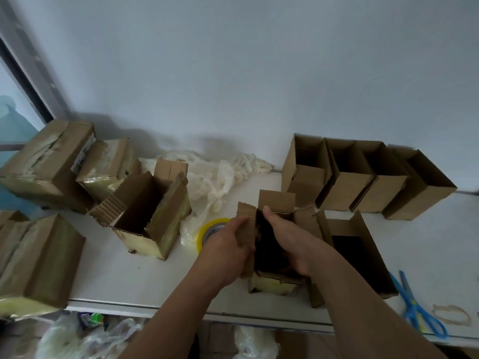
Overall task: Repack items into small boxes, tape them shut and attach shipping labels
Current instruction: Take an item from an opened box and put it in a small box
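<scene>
The step looks like unpacking: the left hand (228, 251) grips the left flap of the taped box (269, 255) near the table (160, 278) edge, while the right hand (287, 239) reaches inside, fingers hidden. Next, lift the contents into 1 empty small box (360, 257) alongside.

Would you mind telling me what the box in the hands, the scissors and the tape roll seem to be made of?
Box: brown corrugated cardboard, matte; fluting shows on the torn flap edge the left hand grips. Scissors: blue handles, probably plastic; the blades look blue too, material unclear. Tape roll: glossy yellowish translucent film, likely plastic packing tape.
</scene>
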### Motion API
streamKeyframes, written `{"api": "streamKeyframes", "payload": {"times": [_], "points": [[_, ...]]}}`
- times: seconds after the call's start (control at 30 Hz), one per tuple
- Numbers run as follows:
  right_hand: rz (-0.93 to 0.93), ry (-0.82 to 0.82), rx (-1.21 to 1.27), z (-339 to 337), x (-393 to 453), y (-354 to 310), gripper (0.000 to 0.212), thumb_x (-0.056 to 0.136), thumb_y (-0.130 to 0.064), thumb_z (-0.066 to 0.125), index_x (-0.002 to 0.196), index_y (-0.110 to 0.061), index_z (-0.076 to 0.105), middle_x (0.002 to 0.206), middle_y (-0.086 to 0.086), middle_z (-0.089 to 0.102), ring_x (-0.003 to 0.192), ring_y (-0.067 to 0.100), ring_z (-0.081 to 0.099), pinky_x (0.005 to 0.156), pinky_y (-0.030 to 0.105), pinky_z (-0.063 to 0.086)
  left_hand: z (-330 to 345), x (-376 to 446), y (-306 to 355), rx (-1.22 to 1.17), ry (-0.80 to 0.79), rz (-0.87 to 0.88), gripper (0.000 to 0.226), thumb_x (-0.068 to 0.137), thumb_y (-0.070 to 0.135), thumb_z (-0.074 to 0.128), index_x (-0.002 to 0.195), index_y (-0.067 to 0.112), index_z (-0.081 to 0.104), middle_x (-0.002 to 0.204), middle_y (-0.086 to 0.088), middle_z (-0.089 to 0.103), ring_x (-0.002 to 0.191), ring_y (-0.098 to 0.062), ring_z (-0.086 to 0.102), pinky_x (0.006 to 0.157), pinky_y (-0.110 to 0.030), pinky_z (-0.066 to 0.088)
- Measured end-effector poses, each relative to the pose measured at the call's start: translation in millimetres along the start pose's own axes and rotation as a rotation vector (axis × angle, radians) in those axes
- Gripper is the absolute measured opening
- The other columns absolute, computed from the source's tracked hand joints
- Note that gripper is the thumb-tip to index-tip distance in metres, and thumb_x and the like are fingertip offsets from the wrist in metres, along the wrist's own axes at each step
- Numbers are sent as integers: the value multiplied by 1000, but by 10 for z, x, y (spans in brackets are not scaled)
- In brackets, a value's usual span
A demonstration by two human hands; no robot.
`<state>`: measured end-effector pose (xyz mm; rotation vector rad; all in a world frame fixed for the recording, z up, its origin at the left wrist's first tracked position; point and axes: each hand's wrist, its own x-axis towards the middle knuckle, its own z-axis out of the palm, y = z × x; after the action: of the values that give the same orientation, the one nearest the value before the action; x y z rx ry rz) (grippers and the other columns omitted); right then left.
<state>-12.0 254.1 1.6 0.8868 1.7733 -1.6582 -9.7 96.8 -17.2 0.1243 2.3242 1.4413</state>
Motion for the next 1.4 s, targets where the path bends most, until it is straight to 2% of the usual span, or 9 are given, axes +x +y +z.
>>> {"api": "streamKeyframes", "payload": {"times": [0.13, 0.23, 0.37, 0.5, 0.67, 0.8, 1.0, 1.17, 1.4], "points": [[-7, 16, -16, 39, 102, 30, 67, 83, -79, 42, 118, -26, 65, 113, 4, 68, 106, 23, 62, 103, 42, 45, 31, 2, 21, -30, 0, -7, 59, 92, 12, 63, 142, 36, 44, 111, 6, 61, 91, -16, 67, 73, -39, 61], [-19, 25, -6, 49, 110, 49, 65, 86, -75, 43, 122, -24, 63, 112, 5, 69, 105, 24, 63, 101, 42, 47, 58, 9, 31, -53, 2, -12, 59, 91, 12, 64, 141, 37, 45, 113, 7, 62, 90, -17, 68, 70, -42, 61], [-58, 133, -95, 109, 133, 77, 84, 84, -73, 45, 149, -21, 33, 137, 6, 52, 122, 27, 51, 106, 44, 40, 61, 12, 34, -68, -8, -8, 54, 92, 9, 62, 135, 38, 49, 109, 4, 63, 85, -20, 69, 65, -42, 62], [-139, 245, -203, 123, 124, 122, 79, 95, -62, 41, 154, -17, 16, 149, 9, 40, 133, 30, 41, 110, 45, 36, 48, 5, 24, -67, -10, -2, 55, 92, 9, 62, 133, 42, 49, 113, 4, 63, 85, -20, 69, 65, -43, 62], [-121, 249, -189, 120, 140, 108, 82, 92, -64, 47, 151, -12, 25, 142, 7, 45, 126, 27, 46, 93, 34, 37, 38, 9, 33, -71, -4, -3, 57, 92, 10, 63, 137, 40, 48, 114, 5, 62, 92, -19, 67, 71, -42, 61], [-58, 138, -117, 102, 187, 81, 73, 87, -71, 47, 137, -19, 51, 124, 3, 58, 112, 24, 54, 102, 41, 42, 37, 14, 31, -79, -5, -8, 57, 92, 11, 63, 138, 40, 47, 117, 5, 60, 94, -19, 66, 72, -43, 61], [-46, 175, -60, 91, 187, 38, 100, 70, -84, 43, 152, -28, 25, 147, 3, 43, 133, 30, 40, 112, 51, 33, 20, 2, 33, -23, 38, 7, 60, 92, 14, 64, 143, 37, 43, 121, 8, 57, 99, -11, 62, 80, -36, 60], [-156, 151, -159, 94, 92, 5, 64, 94, -67, 30, 138, -23, 46, 131, 0, 53, 117, 23, 49, 108, 47, 37, 15, -10, 56, -16, 65, 14, 59, 92, 11, 63, 143, 34, 44, 112, 11, 55, 91, 1, 57, 77, -26, 58], [-213, 117, -258, 35, 60, 39, 47, 97, -59, 38, 122, -28, 62, 120, -2, 62, 110, 20, 56, 105, 45, 42, 45, -10, 77, -70, 50, 6, 59, 91, 12, 64, 142, 34, 45, 108, 12, 56, 90, -9, 64, 72, -35, 61]]}}
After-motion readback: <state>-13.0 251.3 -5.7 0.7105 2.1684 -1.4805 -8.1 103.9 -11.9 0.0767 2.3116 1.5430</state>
